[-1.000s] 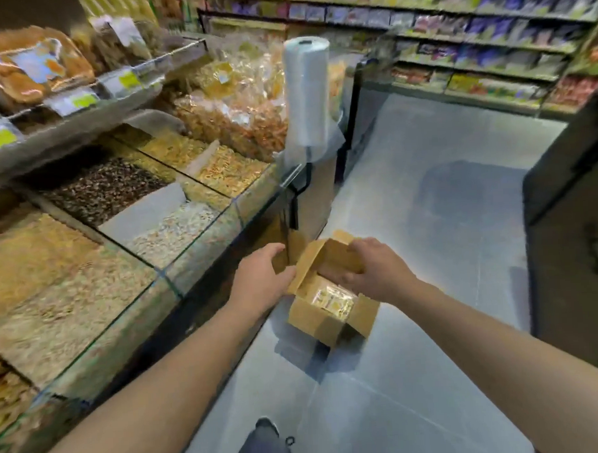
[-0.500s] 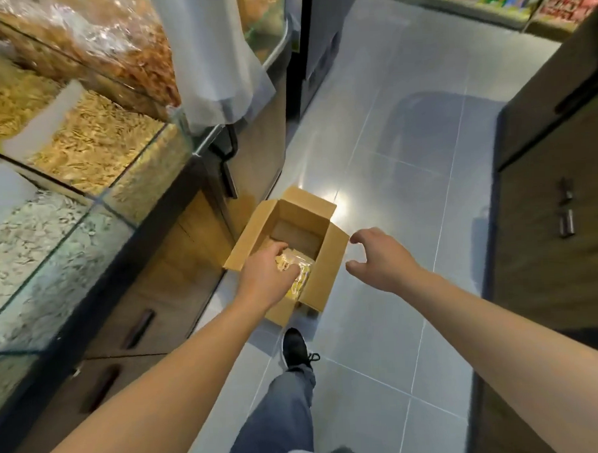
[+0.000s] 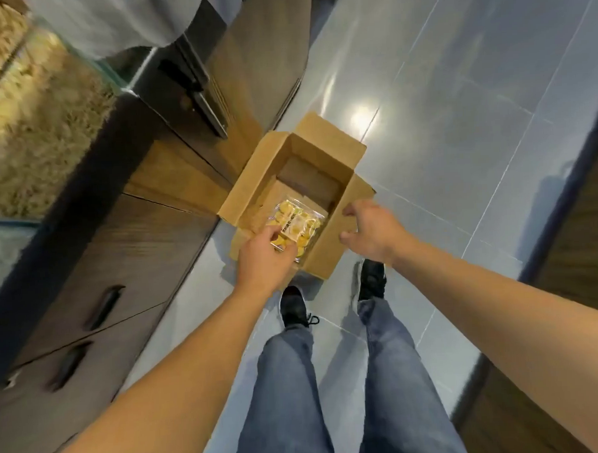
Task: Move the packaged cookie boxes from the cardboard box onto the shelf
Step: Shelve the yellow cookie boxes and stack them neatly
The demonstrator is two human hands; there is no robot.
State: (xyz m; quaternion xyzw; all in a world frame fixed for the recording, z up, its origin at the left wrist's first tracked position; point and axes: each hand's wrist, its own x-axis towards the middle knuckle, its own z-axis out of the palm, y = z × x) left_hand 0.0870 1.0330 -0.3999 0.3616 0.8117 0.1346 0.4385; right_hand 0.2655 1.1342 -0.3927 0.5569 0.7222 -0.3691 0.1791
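A grey tiled floor (image 3: 457, 123) is seen between a wood-fronted bulk-food counter (image 3: 96, 255) at nine o'clock and dark cabinets at three. An open cardboard box (image 3: 325, 146) is set on the floor at twelve o'clock. Inside it, a clear cookie pack (image 3: 299, 224) is pinched by the left hand (image 3: 263, 262). The box's right flap is approached by the right hand (image 3: 373, 231), fingers loosely spread, nothing held.

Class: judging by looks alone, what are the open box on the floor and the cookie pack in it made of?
Cardboard box: plain brown matte cardboard, with folded flaps. Cookie pack: seemingly clear glossy plastic, since yellow cookies show through; the left hand grips it.
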